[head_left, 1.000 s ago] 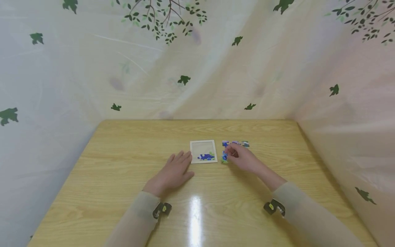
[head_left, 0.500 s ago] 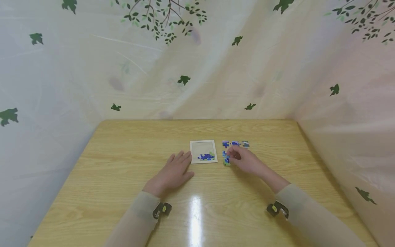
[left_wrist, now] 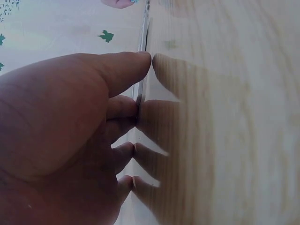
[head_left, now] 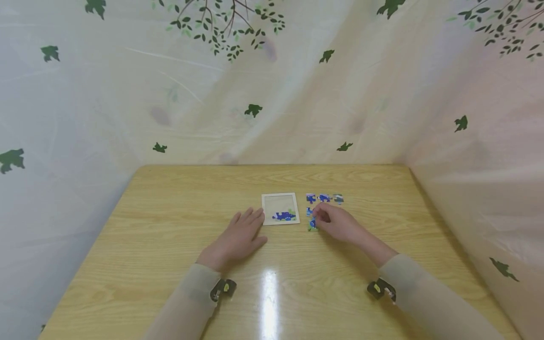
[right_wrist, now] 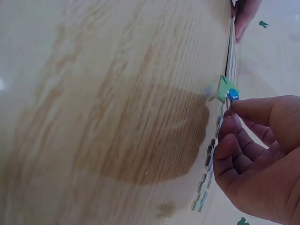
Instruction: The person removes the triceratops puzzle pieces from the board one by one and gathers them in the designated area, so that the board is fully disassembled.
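In the head view my right hand pinches a green and blue jigsaw puzzle piece, which the right wrist view shows tilted at the thumb and fingertip. Beyond that hand, several blue-toned puzzle pieces lie in a row, and another piece shows just past its fingertips. My left hand rests on the table with straight fingers, their tips at the left edge of a white square puzzle tray. Joined blue and green pieces fill part of the tray's near right corner.
A wood-grain table bears everything. Pale curtains with printed leaves stand behind it and along both sides. Each forearm carries a small black wrist camera.
My right hand has drawn the green and blue piece slightly toward me and right, uncovering more of the far row. My left hand and the tray have stayed put.
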Motion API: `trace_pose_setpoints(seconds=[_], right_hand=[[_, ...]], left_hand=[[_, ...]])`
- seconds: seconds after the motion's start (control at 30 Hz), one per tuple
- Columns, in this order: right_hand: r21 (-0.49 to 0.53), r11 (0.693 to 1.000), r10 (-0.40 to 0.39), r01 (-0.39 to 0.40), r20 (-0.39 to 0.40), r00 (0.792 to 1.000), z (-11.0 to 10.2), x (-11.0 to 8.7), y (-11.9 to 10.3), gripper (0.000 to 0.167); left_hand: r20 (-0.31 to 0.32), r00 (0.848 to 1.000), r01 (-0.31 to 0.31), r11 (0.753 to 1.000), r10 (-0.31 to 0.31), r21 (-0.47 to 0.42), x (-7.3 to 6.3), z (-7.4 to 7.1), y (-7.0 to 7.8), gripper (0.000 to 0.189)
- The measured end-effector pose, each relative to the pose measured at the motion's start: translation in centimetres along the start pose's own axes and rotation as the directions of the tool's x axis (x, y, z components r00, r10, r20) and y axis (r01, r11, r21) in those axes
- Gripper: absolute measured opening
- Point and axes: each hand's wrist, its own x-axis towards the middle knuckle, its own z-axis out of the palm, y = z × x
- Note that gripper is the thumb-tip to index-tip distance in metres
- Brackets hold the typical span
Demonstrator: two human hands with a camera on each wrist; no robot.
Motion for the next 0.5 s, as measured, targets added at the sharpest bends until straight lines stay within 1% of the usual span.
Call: trace_pose_setpoints(seconds=[0.1,0.5], right_hand=[[-0.024,1.0,0.013,-0.013,0.0,1.0,0.1,0.09,0.0,0.01],[-0.08,0.997,0.014,-0.013,0.014,1.0,0.23,0.27,0.0,0.007]], left_hand=[[0.001,1.0,0.0,1.0,0.0,-0.003,-0.01,-0.05,0.03,0.075],[0.008,1.0,0.004,1.0,-0.004,-0.008,0.01,0.02,-0.04,0.076]])
